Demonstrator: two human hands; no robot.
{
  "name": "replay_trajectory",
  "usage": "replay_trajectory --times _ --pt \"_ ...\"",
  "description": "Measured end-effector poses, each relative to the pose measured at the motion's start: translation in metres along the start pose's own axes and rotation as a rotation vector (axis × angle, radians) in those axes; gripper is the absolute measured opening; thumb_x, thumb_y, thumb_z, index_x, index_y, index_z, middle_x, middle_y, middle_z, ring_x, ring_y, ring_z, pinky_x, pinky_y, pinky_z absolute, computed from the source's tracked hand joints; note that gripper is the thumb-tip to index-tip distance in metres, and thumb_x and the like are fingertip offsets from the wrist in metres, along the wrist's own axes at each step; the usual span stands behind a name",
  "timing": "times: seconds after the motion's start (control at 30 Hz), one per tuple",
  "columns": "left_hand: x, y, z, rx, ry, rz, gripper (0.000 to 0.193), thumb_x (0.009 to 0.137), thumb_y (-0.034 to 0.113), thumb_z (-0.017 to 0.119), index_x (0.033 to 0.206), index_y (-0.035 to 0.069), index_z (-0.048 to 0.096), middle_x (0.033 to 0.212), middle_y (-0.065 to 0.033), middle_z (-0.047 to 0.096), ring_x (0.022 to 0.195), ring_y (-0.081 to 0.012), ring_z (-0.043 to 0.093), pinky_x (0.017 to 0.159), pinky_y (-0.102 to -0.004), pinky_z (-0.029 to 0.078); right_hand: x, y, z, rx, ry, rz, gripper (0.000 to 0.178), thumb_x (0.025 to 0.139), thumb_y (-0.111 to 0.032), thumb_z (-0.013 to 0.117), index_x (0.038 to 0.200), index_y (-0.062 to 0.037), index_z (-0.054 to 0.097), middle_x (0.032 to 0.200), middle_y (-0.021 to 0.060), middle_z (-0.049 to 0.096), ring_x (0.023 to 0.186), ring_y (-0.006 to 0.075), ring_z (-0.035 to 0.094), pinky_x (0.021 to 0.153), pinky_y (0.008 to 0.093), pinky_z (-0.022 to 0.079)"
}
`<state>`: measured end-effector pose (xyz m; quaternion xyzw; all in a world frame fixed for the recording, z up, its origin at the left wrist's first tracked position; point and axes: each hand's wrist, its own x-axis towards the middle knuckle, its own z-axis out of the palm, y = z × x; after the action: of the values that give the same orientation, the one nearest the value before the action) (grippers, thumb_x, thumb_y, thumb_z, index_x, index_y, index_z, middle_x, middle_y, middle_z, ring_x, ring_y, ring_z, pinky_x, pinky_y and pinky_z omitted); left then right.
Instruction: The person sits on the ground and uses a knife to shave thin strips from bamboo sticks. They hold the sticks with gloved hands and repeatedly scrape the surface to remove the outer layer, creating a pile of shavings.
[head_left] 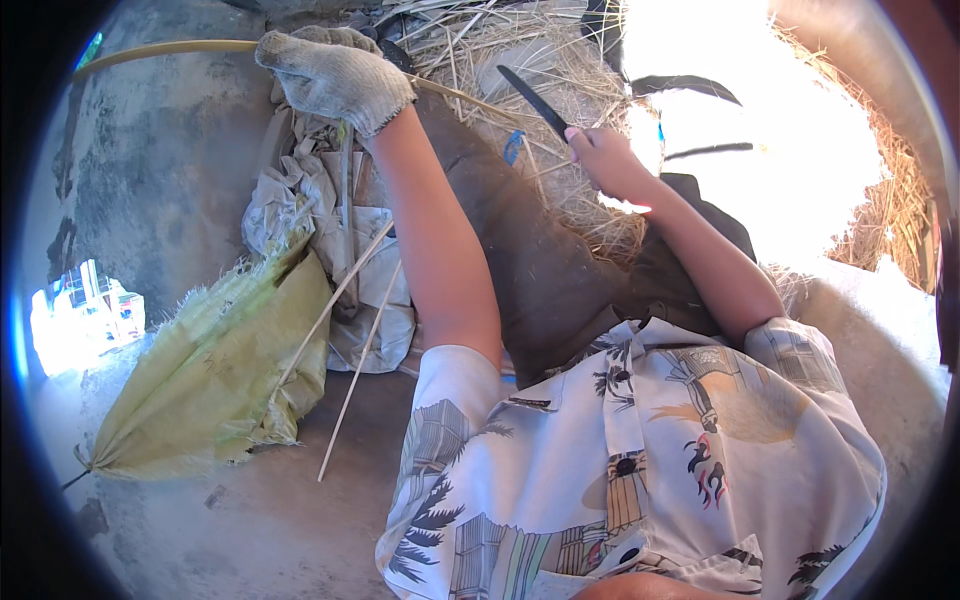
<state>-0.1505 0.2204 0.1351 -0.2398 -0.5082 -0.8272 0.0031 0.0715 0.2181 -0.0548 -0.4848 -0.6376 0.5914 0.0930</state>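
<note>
My left hand [335,80], in a pale knitted work glove, is stretched far out at the upper left. Its fingers are closed round a long bamboo strip [170,48], which arches away to the left and runs on to the right past the wrist. My right hand [610,165] is bare and grips a knife [530,95] with a dark, narrow blade pointing up and to the left. The knife's handle is mostly hidden in the fist. Blade and strip are apart in the view. Below both hands lie my legs in dark trousers [530,240].
Straw-like shavings [480,50] cover the ground ahead. A torn yellow-green sack [200,380] lies at the left, beside crumpled whitish sheeting [375,330] and two thin sticks [355,380]. Strong sunlight washes out the upper right, where a dark curved shape [690,85] shows.
</note>
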Motion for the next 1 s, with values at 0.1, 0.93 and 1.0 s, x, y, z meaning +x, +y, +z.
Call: replay_trajectory --times 0.1,0.93,1.0 --pt "0.008 -0.001 -0.005 -0.014 0.038 0.022 0.061 0.105 0.057 0.034 0.064 0.012 0.036 0.052 0.0002 0.032 0.040 -0.0109 0.033 0.033 -0.0257 0.031 -0.019 -0.019 0.010 -0.102 -0.105 -0.063 0.051 0.105 -0.038 0.050 0.081 0.0043 0.064 0.062 0.0163 0.057 0.062 0.0293 0.061 0.067 0.0448 0.049" --pt "0.033 -0.002 -0.053 0.079 0.275 0.002 0.068 0.101 0.070 0.029 0.084 0.005 0.039 0.062 -0.0051 0.041 0.050 -0.0145 0.037 0.043 -0.0295 0.031 -0.059 -0.034 0.029 -0.459 -0.011 -0.213 0.049 0.105 -0.040 0.044 0.103 0.0037 0.065 0.082 0.0274 0.068 0.082 0.0453 0.069 0.078 0.0534 0.052" --pt "0.042 -0.006 -0.062 0.055 0.302 -0.026 0.068 0.101 0.070 0.029 0.086 0.005 0.038 0.064 -0.0061 0.042 0.051 -0.0145 0.037 0.043 -0.0293 0.032 -0.058 -0.033 0.029 -0.458 -0.003 -0.233 0.048 0.105 -0.040 0.044 0.102 0.0037 0.065 0.081 0.0271 0.068 0.081 0.0452 0.069 0.077 0.0532 0.052"
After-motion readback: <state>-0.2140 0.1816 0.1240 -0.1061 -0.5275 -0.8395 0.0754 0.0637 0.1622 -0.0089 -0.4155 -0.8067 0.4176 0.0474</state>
